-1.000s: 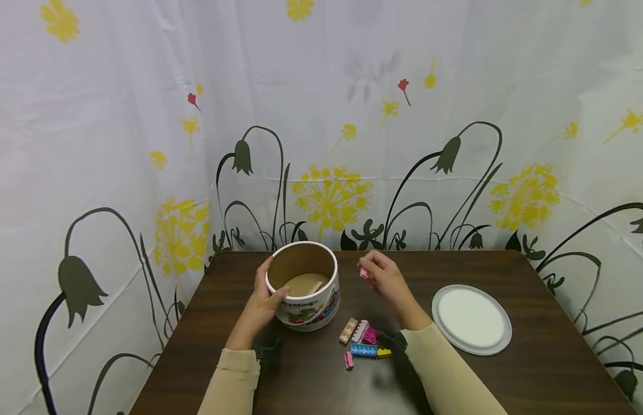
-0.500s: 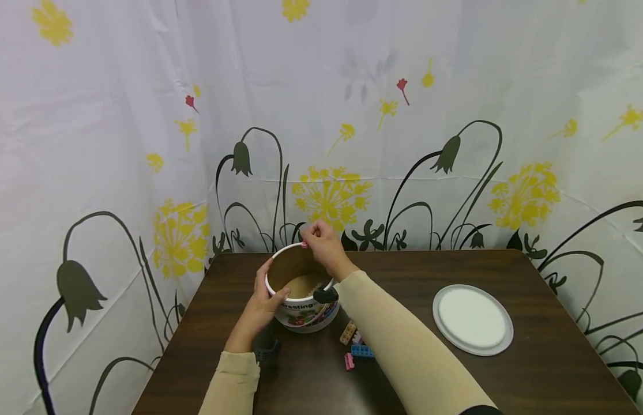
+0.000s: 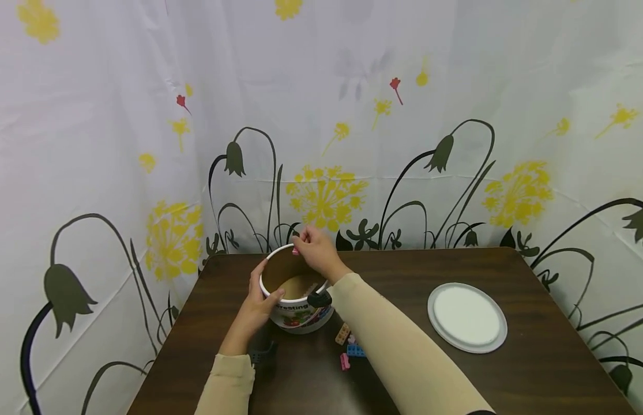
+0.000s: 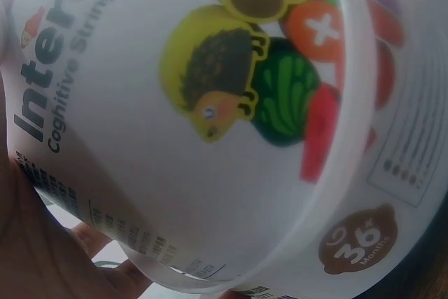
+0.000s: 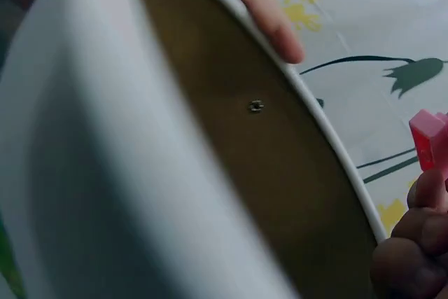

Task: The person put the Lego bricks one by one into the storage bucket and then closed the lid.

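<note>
A white printed bucket (image 3: 295, 319) stands on the dark wooden table, its open mouth leaning toward me. My left hand (image 3: 254, 310) grips its left side, thumb over the near rim; the left wrist view has the printed wall (image 4: 210, 201) up close. Over the mouth, near the far rim, my right hand (image 3: 319, 253) pinches a small pink toy brick (image 3: 296, 251). The same brick (image 5: 428, 134) shows at the fingertips in the right wrist view. A pale toy brick (image 3: 311, 289) lies inside on the bucket's bottom.
In front of the bucket lie a tan brick (image 3: 342, 334), a blue brick (image 3: 357, 350) and a pink brick (image 3: 344, 361), partly beside my right sleeve (image 3: 399, 340). A round white lid (image 3: 467, 317) rests at the right. A flowered curtain (image 3: 321, 138) hangs behind the table.
My right hand has carried the pink brick leftward from beside the bucket to over its mouth. My right forearm now covers some of the loose bricks. The left hand keeps its grip.
</note>
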{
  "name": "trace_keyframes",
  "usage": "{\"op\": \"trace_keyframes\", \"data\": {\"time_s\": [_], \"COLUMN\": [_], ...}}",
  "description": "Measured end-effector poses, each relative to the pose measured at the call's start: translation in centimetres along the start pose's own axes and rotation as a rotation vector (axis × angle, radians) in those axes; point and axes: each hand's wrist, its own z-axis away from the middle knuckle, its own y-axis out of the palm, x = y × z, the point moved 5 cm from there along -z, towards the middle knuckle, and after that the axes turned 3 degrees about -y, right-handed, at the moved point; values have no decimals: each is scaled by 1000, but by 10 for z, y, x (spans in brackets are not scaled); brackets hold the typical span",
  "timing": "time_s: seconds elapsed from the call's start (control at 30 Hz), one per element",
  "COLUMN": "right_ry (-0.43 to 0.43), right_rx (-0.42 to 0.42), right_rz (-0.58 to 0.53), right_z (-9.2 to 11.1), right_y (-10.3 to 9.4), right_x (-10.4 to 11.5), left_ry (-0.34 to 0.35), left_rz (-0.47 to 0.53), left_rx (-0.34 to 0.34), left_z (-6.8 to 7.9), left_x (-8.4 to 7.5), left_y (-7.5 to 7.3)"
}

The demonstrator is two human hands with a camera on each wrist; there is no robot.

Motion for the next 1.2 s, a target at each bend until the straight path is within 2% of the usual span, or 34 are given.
{"op": "trace_keyframes", "data": {"time_s": [0.07,0.17,0.33,0.4,0.5,0.57,0.8,0.9,1.07,1.2], "right_ry": [1,7,26,27,21,13,-12,-49,-157,-212], "right_rx": [28,25,7,1,-10,-28,-41,-34,-25,-9], "right_rz": [36,15,-128,-143,-115,-57,-61,-88,-169,-124], "right_z": [1,1,2,2,3,3,3,3,6,13], "right_y": [3,3,-1,-2,-3,-3,0,0,-4,-4], "right_x": [0,0,2,4,4,4,4,6,4,4], "left_ry": [-8,-13,-2,9,13,4,-12,-2,10,16], "left_rz": [-3,2,16,22,26,29,18,21,8,-4], "left_rx": [-4,1,6,3,1,1,-8,-16,-24,-21], "left_z": [1,1,0,0,0,1,2,2,3,3], "left_x": [0,0,-2,-3,-3,-2,0,-1,-3,-3], "left_y": [-1,0,0,0,0,0,-2,-4,-3,-1]}}
